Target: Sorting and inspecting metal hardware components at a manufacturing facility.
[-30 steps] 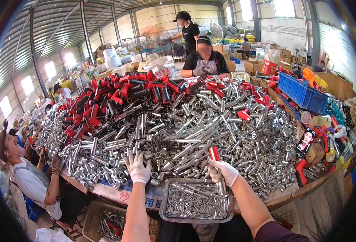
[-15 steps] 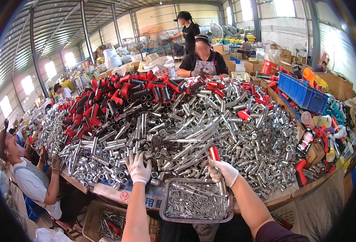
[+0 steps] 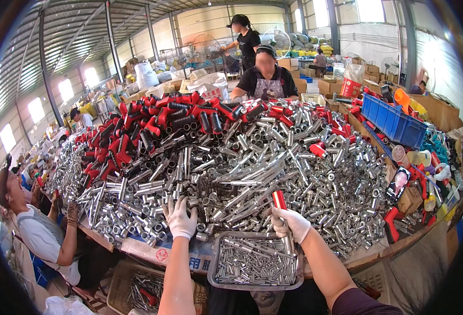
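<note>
My left hand, in a white glove, lies with fingers spread on the near edge of a heap of shiny metal parts. It grips nothing. My right hand, also gloved, is closed around a slim metal tube with a red end. The red end points up and away; the silver end shows below my fist, above the right side of a grey plastic tray. Small metal pins and rods fill the tray. My fingers hide the tube's middle.
Red-and-black tool handles top the heap at the far left. A blue crate and a phone are at the right. One person sits across the heap, another at the left. A bin stands below the table.
My hands and the tube stay where they were. The person across the heap has shifted slightly, and the picture on the phone's screen differs.
</note>
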### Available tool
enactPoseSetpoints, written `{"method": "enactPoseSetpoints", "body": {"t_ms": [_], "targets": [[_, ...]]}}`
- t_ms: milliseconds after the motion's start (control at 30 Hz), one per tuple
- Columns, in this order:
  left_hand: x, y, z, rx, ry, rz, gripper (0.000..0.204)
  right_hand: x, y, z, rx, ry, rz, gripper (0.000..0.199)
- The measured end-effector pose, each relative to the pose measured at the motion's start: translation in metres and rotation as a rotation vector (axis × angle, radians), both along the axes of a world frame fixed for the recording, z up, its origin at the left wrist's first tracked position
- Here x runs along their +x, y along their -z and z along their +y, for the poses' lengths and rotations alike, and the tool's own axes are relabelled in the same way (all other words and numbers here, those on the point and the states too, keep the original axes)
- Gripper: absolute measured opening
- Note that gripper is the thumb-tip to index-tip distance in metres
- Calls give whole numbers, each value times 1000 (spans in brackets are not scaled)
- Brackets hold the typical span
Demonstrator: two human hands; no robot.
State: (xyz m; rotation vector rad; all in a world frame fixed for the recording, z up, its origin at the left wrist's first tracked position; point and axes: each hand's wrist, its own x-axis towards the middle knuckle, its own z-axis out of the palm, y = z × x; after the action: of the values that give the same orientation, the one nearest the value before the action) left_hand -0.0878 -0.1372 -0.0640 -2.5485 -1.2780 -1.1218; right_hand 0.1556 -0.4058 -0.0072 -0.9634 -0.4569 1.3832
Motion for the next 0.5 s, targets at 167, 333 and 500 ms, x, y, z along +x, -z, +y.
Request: {"method": "enactPoseSetpoints", "body": {"t_ms": [167,333,500], "targets": [[0,-3,-2,-12,1,5,48,1,1,0,3,-5,-2,24],[1,-1,-2,-11,0,2,48,0,-1,0,-8,1,2,23],[0,-2,-2,-10,1,-1,49,1,1,0,-4,2,8,23]]}}
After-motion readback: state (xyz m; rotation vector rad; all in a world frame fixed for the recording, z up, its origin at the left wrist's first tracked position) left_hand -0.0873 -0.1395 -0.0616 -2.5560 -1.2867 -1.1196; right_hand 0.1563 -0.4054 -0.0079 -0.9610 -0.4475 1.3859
